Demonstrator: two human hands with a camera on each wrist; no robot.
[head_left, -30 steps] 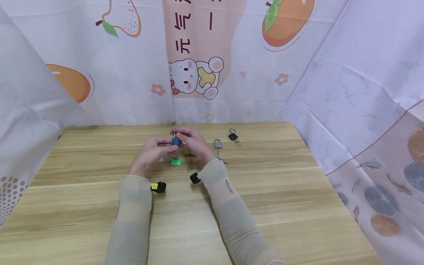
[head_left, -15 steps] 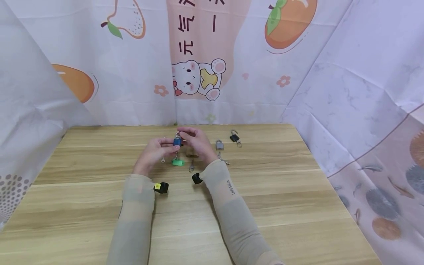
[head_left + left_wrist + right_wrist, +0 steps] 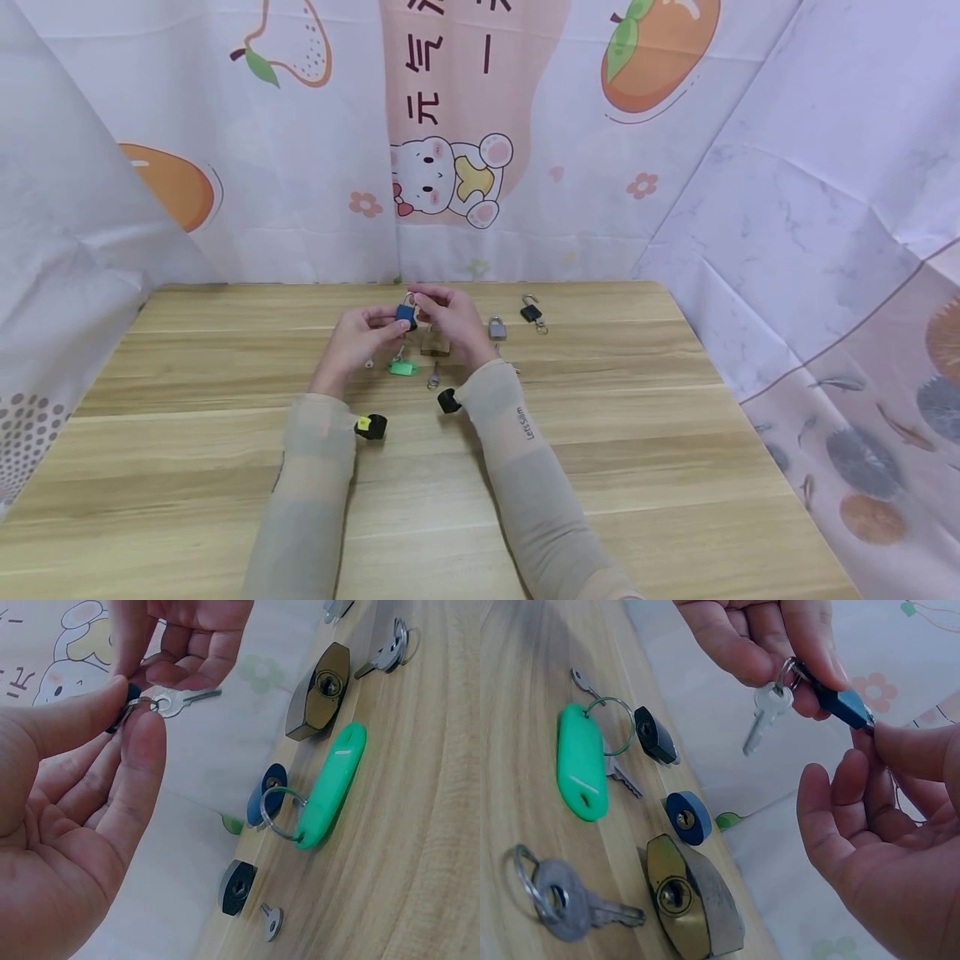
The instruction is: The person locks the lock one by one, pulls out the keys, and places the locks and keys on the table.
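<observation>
My left hand (image 3: 356, 340) pinches the body of a small blue padlock (image 3: 406, 313) between thumb and fingers, above the far part of the table. My right hand (image 3: 456, 323) pinches the shackle at its top. Whether the shackle is latched cannot be made out. In the right wrist view a silver key (image 3: 766, 712) hangs by a ring from the padlock's lower end. Behind the hands stand a brass padlock (image 3: 682, 900), another blue padlock (image 3: 688, 817) and a black padlock (image 3: 654, 735). A green key tag (image 3: 583, 761) with a ring lies before them.
Right of the hands stands a silver padlock (image 3: 497, 328). Farther right lies a black padlock (image 3: 531, 313) with its shackle open and a key ring attached. A loose key (image 3: 585, 682) and a ringed key (image 3: 559, 900) lie on the wooden table (image 3: 637, 467). A printed curtain (image 3: 300, 208) hangs behind.
The held blue padlock has shifted slightly right and tilted, and its shackle shows more clearly. Both hands have moved a little to the right with it, keeping their grip.
</observation>
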